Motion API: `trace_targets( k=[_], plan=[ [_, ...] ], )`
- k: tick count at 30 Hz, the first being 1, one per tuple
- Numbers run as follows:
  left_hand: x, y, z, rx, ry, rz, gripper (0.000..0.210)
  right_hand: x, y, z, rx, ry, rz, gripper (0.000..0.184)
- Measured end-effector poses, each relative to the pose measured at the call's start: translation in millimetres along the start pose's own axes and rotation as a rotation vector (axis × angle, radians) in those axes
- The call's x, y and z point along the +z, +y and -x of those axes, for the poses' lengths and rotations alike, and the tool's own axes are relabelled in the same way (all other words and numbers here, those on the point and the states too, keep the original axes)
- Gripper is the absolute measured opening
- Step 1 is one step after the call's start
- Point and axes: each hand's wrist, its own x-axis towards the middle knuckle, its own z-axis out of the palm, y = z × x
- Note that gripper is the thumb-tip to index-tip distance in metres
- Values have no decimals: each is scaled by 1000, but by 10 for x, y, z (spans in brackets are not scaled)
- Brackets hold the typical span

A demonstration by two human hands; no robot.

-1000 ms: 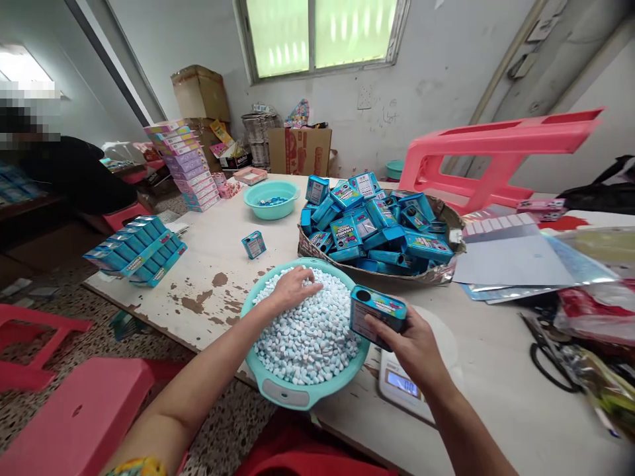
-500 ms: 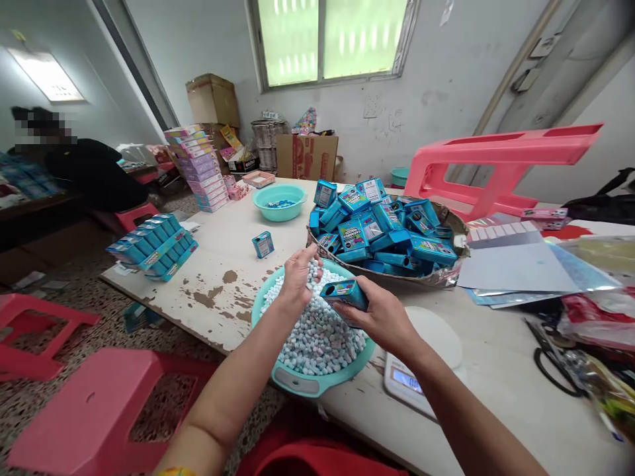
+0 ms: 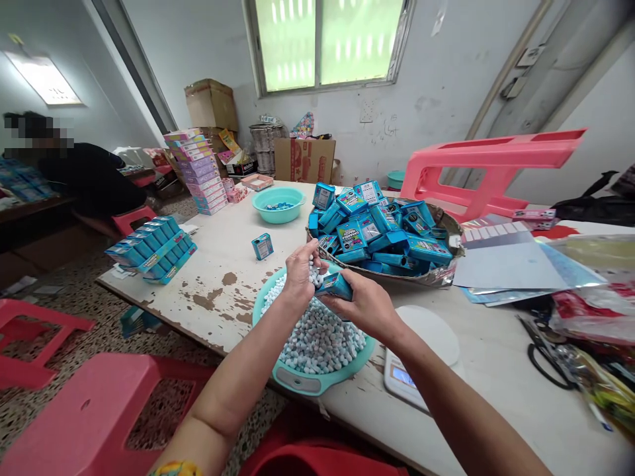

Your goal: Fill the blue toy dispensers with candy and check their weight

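Observation:
My left hand [image 3: 299,272] is curled around a handful of small pale candies [image 3: 313,271], held over a turquoise basin [image 3: 297,382]. My right hand [image 3: 368,303] grips a small blue candy box [image 3: 335,285], tilted with one end toward the handful. The box end and the candies meet between both hands; whether any are inside the box is hidden. More white and pale blue candies [image 3: 317,340] fill the basin below. Behind it, a cardboard tray [image 3: 449,264] is heaped with blue boxes [image 3: 353,237].
A white digital scale [image 3: 429,340] stands right of the basin. One blue box [image 3: 262,246] stands alone on the table, near a smaller turquoise bowl [image 3: 279,210]. Packed blue boxes [image 3: 156,248] sit at the left edge. Scissors [image 3: 546,357] lie at right. A person [image 3: 86,178] sits far left.
My right hand has brought the blue box left, up against the candies in my left hand. The left hand stays nearly in place, still curled. The view has shifted slightly.

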Motion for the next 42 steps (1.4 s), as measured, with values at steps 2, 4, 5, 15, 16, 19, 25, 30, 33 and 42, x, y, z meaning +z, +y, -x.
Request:
trace_targets(
  k=[2,4,5,15,16,19,25,30,33,42],
  plan=[
    [-1,5,-10,8,-12,-3,36,7,-2,-7,11,18,12,28],
    [-5,14,-28,29,-37,-12,38,20,0,-15,7,30,15,29],
    [-7,19,-39,33,-61,-15,39,26,3,-19,2,28,8,29],
    [41,74,-94,54,-191,-105,35,40,36,-39,10,64,-118,29],
    [49,88,-89,58,-190,-108,34,44,37,-35,13,69,-129,29],
    [64,126,-70,50,-220,-126,33,58,47,-28,28,94,-173,30],
    [94,160,-45,56,-206,-133,29,52,96,-43,25,112,-237,30],
    [166,195,-11,88,-246,-173,26,19,128,-64,35,137,-280,30],
    [209,221,28,80,-248,-184,26,11,123,-57,18,145,-316,29],
    [264,268,129,95,-355,-202,22,80,175,-31,37,228,-433,34]
  ],
)
